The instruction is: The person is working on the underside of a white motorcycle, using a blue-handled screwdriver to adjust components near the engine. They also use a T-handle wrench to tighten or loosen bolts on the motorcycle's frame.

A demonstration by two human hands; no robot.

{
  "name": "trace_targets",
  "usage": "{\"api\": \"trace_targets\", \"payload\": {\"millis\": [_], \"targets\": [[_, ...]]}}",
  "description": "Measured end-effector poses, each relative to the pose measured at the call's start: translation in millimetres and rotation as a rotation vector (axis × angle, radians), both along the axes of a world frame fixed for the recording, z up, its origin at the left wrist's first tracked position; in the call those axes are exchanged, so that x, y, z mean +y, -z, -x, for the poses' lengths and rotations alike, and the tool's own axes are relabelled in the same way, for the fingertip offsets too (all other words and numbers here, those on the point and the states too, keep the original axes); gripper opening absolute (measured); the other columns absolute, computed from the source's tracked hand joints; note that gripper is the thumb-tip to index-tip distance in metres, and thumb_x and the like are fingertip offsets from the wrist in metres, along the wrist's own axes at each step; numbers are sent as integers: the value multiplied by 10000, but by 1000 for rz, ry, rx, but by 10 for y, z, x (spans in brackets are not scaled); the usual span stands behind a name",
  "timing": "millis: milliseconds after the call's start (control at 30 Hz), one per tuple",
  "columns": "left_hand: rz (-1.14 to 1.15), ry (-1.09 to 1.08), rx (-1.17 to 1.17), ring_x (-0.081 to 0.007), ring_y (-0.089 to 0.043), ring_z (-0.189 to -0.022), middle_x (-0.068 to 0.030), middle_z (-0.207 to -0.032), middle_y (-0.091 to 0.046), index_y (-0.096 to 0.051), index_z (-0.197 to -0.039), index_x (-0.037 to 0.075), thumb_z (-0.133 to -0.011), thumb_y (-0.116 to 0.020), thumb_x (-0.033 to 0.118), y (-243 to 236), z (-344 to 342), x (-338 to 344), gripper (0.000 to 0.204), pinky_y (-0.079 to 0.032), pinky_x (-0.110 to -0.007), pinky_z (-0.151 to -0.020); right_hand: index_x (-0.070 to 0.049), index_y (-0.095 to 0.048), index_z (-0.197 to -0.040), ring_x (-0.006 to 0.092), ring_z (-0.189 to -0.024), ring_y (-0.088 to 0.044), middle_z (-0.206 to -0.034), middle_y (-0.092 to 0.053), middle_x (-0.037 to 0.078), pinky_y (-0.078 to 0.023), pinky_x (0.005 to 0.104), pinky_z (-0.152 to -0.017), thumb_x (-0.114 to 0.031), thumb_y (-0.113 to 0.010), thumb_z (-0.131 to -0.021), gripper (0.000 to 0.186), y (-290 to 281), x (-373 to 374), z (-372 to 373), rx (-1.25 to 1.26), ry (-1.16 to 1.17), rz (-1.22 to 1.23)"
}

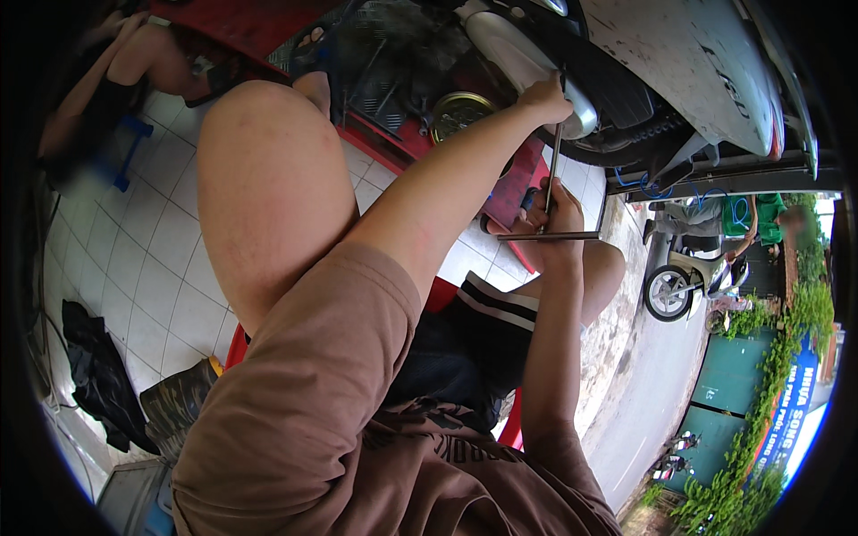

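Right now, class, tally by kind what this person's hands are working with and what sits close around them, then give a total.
T-handle wrench, gripped by the left hand up the shaft and the right hand at the crossbar: 1
Scooter muffler: 1
Round brass-coloured tin: 1
Red stool: 1
Total: 4

Left hand (547, 96) steadies T-wrench (551, 192) shaft near silver muffler (518, 54) of raised scooter (688, 62). Right hand (556, 214) grips the crossbar. Round tin (460, 114) on red lift (393, 138) edge, below muffler.
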State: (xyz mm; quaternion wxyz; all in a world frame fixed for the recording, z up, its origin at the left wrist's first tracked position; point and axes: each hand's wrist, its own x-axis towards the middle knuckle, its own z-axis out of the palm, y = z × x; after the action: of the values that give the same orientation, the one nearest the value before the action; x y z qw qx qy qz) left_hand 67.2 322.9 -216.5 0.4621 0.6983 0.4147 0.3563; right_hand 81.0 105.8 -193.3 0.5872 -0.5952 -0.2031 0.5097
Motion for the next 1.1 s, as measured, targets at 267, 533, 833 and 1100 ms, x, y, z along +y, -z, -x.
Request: {"api": "trace_targets", "payload": {"millis": [267, 533, 833, 1100], "targets": [[-14, 6, 108, -366, -605, -1073, -234, -1149, -617, -345, -1403, 59, -750, -597, 343, -129, 19, 13, 755, -487, -416, -927, -35, -548, -859, 114, -445, -406, -640, -498, 39, -299, 236, -384, -229, -518, -956, 219, -134, 103, 36, -48, 1, -18], [122, 115, 54, -357, -646, -987, -224, -1075, -651, -364, -1391, 49, -734, -573, 290, -244, 104, -75, 730, -512, -388, -887, -5, -549, -875, 126, -450, -391, -642, -498, 59, -299, 249, -401, -217, -518, -956, 230, -175, 132, 117, 10, 34, -41], [330, 182, 12, -277, -691, -773, -195, -952, -679, -486, -1224, -4, -891, -464, 484, -267, 206, -267, 591, -549, -423, -728, -50, -509, -919, 118, -501, -400, -641, -487, 25, -315, 244, -484, -235, -429, -1000, 217, -95, 337, -109, 260, -169, -151], [681, 618, 525, -204, -621, -721, -48, -832, -658, -626, -939, 86, -873, -118, 757, -296, 1230, -1032, 844, -489, -407, -735, -88, -499, -934, 122, -548, -425, -690, -493, 17, -375, 259, -537, -283, -385, -1020, 241, 51, 460, -109, 449, -263, -241]]}}
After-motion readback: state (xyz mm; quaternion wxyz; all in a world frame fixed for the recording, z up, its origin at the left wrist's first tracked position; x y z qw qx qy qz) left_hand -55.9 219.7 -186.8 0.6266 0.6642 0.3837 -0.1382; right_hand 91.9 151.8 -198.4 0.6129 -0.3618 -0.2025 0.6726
